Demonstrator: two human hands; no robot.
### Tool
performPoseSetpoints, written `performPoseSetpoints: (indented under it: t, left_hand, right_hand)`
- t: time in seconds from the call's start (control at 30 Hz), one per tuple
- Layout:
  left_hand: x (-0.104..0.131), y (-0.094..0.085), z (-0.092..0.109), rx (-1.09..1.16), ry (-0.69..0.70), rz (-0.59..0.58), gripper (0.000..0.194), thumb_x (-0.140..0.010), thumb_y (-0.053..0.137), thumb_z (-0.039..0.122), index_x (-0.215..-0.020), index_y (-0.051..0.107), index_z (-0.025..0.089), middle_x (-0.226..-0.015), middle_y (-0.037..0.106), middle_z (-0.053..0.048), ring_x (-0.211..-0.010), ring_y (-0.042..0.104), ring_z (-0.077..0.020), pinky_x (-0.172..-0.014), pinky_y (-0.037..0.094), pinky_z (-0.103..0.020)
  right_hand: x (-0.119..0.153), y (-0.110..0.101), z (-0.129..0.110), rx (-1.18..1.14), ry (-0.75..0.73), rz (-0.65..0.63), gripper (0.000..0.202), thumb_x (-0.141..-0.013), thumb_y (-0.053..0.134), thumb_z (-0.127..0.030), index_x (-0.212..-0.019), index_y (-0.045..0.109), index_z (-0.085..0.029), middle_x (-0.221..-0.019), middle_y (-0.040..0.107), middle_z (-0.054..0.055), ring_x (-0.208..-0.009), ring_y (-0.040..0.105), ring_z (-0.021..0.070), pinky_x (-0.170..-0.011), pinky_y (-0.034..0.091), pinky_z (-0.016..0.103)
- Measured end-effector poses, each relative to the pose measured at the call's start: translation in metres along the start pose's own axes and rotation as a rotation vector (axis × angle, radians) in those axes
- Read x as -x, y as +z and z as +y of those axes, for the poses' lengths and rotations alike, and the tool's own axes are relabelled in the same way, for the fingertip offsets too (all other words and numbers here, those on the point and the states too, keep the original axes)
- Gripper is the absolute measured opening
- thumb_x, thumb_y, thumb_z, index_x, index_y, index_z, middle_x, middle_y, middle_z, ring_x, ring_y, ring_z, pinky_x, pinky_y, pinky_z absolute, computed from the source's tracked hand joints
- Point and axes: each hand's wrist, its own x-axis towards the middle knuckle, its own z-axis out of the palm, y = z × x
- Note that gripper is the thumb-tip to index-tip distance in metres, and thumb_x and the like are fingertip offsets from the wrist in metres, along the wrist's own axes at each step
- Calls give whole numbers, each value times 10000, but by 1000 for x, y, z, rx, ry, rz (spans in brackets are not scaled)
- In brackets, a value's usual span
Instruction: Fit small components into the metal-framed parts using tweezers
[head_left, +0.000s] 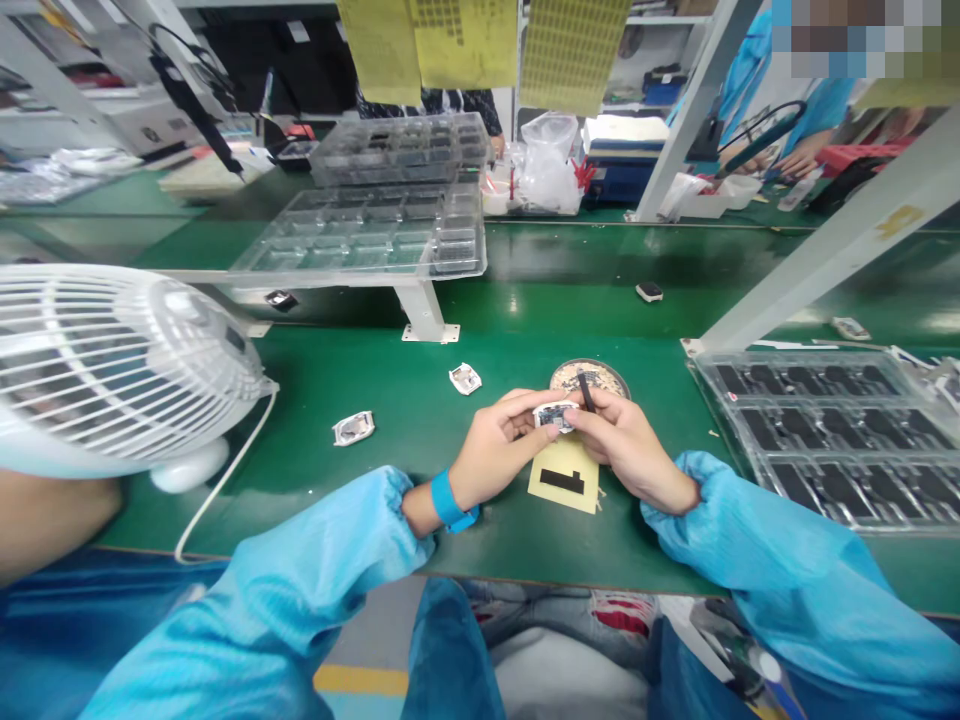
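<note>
Between my two hands is a small white watch-like casing (553,416) with a dark circuit board showing inside. My left hand (504,440) pinches it from the left, thumb along the near edge. My right hand (622,440) is closed at its right side, with the thumb touching it. A slim black stick-like tool (586,392) pokes up from the right fingers; its lower end is hidden. Below the hands lies a yellow paper sheet (546,480) bearing black strips (562,483). Just behind them is a round dish (609,375) of small pale bits.
Two similar white casings (353,428) (465,378) lie on the green table. A white fan (127,370) with a cable stands left. On the right is a clear tray (825,440) of black parts. Clear trays (375,230) rest on a raised shelf. Co-workers sit across and at left.
</note>
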Motion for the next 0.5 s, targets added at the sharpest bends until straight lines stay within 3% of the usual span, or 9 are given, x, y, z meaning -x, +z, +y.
performPoseSetpoints:
  t: [0.13, 0.23, 0.37, 0.5]
  left_hand:
    - [0, 0, 1, 7, -12, 1, 370, -845, 757, 260, -1210, 723, 211, -1236, 665, -106, -1120, 667, -235, -984, 553, -359]
    - [0, 2, 2, 16, -22, 42, 318, -837, 760, 266, -1145, 742, 188, -1196, 697, -109, -1095, 681, -236, -971, 561, -368]
    - [2, 4, -1, -63, 48, 61, 272, -864, 729, 268, -1122, 753, 185, -1175, 692, -115, -1095, 673, -236, -969, 551, -361]
    - [3, 3, -4, -260, 44, 66, 378, -908, 675, 294, -1274, 665, 198, -1216, 672, -114, -1034, 683, -217, -903, 561, -337]
  right_hand:
    - [-1, 0, 3, 126, -131, 17, 353, -789, 794, -473, -951, 671, -185, -744, 630, 13, -769, 627, 180, -716, 512, 296]
    - [0, 2, 6, 235, -248, 45, 366, -789, 788, -488, -973, 672, -194, -963, 692, 57, -906, 649, 212, -850, 524, 338]
    - [-1, 4, 10, 234, -221, 28, 458, -737, 826, -518, -1010, 672, -185, -973, 705, 69, -896, 654, 223, -828, 533, 345]
    - [-4, 2, 9, 294, -223, 57, 423, -751, 806, -540, -902, 677, -167, -847, 690, 58, -761, 625, 196, -721, 517, 326]
